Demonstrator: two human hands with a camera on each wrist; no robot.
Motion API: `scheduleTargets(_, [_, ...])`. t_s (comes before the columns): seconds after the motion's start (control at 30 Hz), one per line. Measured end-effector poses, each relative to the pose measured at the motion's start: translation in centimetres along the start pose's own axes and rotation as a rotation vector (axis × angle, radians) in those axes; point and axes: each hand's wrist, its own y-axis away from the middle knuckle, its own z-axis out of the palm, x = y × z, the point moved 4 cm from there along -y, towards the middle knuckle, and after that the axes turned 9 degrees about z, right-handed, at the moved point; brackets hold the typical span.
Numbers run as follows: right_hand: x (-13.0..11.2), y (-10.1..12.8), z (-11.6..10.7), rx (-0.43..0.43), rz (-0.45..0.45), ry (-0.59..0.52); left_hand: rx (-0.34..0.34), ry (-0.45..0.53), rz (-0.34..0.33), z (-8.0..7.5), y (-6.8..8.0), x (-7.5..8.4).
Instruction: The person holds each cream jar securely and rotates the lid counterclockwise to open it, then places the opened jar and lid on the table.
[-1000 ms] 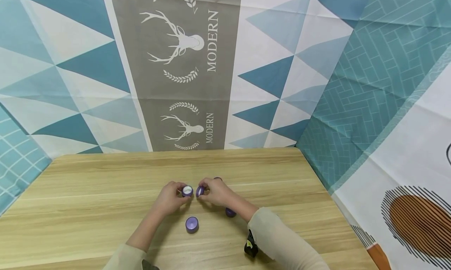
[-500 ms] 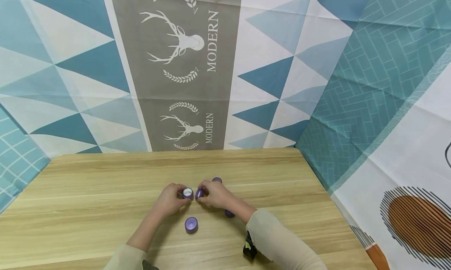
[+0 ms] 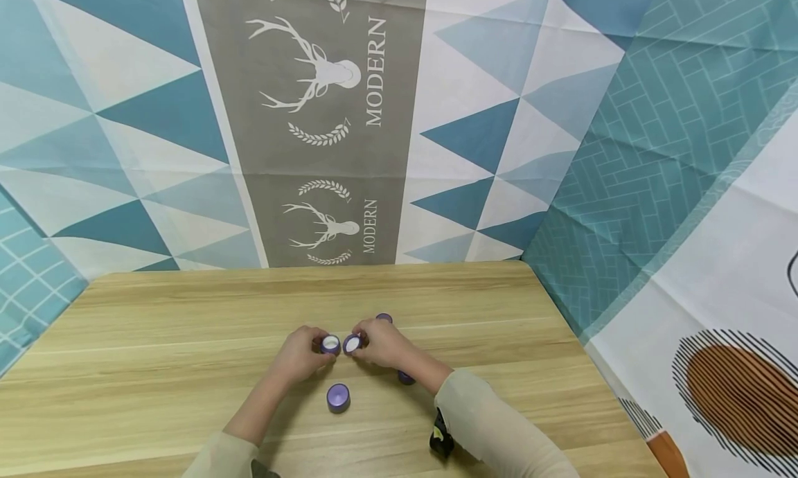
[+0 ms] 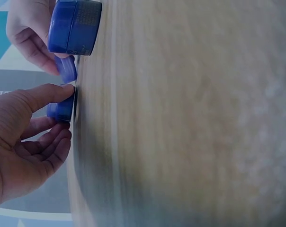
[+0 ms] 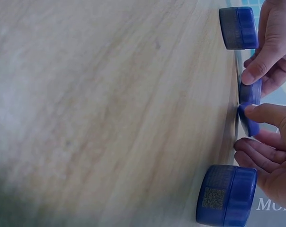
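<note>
My left hand (image 3: 318, 348) pinches a small open purple jar (image 3: 330, 344) just above the wooden table (image 3: 156, 367); the jar's white inside shows. My right hand (image 3: 363, 342) pinches its purple lid (image 3: 352, 343), white inside up, right beside the jar. The left wrist view has the left hand's fingers (image 4: 48, 97) round the jar (image 4: 61, 109), with the lid (image 4: 67, 68) above it. In the right wrist view the right hand's thumb (image 5: 266, 113) presses the lid (image 5: 249, 124), next to the jar (image 5: 251, 92).
Three closed purple jars stand nearby: one in front of the hands (image 3: 339, 397), one behind the right hand (image 3: 384, 318), one half hidden by the right forearm (image 3: 405, 377). Patterned cloth backdrops (image 3: 324, 118) close the table's far and right sides.
The right hand has turned the lid from edge-on so its white inside faces up. Both hands have sunk a little toward the table.
</note>
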Motion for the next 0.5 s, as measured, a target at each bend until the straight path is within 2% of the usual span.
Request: scheduleTargets(0.5, [0.25,-0.11,0.3,-0.023,0.041,-0.049,-0.004,0.01,-0.016,0.18,-0.19,-0.49])
